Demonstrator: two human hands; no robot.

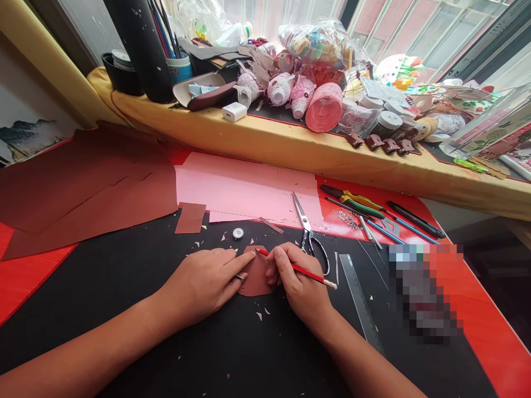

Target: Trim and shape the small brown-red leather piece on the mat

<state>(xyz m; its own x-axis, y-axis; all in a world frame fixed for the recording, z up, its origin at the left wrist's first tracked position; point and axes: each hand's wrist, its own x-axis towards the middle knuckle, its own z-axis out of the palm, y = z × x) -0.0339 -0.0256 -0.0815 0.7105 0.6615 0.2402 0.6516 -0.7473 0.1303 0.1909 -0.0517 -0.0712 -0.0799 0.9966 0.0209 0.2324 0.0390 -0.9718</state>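
Observation:
A rounded piece of brown paper lies flat on the black mat. My left hand presses its left side down with fingers bent together. A small metallic thing shows by the left thumb; what it is I cannot make out. In my right hand is a red pencil, closed in the fingers. Its tip meets the paper's upper part, beside the left index fingertip. Scissors lie just beyond my right hand, blades pointing away. A small round metal disc rests above the paper.
Right of my hand lies a ruler, with pliers farther back. Pink sheets and a large brown sheet cover the back and left. Paper scraps dot the mat. Crafts crowd the raised sill.

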